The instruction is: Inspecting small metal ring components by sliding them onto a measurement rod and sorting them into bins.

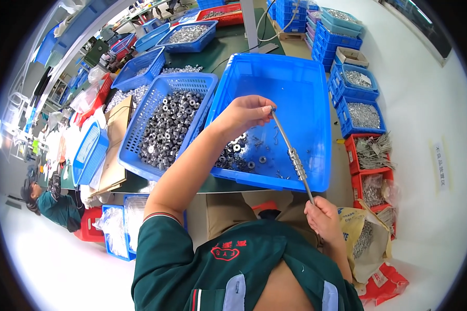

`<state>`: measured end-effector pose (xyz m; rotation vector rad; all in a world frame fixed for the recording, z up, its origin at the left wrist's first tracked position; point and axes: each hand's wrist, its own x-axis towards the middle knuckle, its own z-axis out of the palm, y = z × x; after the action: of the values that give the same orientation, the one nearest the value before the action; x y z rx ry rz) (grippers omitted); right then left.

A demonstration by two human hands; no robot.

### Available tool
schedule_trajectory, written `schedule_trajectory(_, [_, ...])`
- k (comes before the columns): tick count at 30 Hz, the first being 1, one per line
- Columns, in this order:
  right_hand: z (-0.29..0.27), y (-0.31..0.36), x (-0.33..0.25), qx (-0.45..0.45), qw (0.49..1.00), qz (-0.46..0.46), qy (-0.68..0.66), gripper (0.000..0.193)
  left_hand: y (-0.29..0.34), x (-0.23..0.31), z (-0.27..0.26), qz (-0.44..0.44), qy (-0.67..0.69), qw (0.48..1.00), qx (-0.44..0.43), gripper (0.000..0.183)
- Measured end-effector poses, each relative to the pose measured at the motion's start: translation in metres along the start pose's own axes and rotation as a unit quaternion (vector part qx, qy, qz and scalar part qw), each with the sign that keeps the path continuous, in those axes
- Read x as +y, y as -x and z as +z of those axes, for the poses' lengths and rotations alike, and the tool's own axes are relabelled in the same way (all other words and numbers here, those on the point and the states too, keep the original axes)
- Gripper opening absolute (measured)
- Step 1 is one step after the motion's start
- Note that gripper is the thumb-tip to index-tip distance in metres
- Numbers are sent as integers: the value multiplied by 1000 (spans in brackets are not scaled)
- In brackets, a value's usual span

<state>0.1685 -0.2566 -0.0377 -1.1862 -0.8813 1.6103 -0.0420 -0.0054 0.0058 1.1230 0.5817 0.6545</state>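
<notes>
A long thin metal rod point(282, 128) slants across the right half of a blue plastic bin point(275, 65). Several silvery ring-shaped parts point(296, 163) sit threaded together on its lower half. My left hand point(248, 113) is closed in a pinch at the rod's far upper end; a tiny dark piece shows at the fingertips, too small to make out. My right hand point(323, 215) wraps round the near end, just outside the bin's front edge. Under my left forearm, loose metal rings point(237, 147) and small dark scraps lie on the bin's floor.
Left of the bin stands a blue perforated basket point(132, 142) heaped with metal rings. Cardboard sheets point(118, 137) lie beside it. More filled crates point(366, 115) line the right wall, with an open sack point(366, 236) near my right arm. A co-worker point(54, 205) sits far left.
</notes>
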Motion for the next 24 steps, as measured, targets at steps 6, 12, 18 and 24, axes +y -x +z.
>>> schedule_trajectory(6, [-3,1,-4,-7,1000,12,8,17,-3,-2,-10,-11,3,1000,-26,18])
schedule_trajectory(12, [11,-9,1,22,996,-35,73,16,-1,-13,14,-121,-55,979,-155,29])
schedule_trajectory(18, [15,-9,-1,23,999,-17,17,16,0,-11,14,-140,-60,973,-176,33])
schedule_trajectory(24, [13,-3,3,44,999,-10,-10,16,3,-9,-7,-15,-380,922,-70,23])
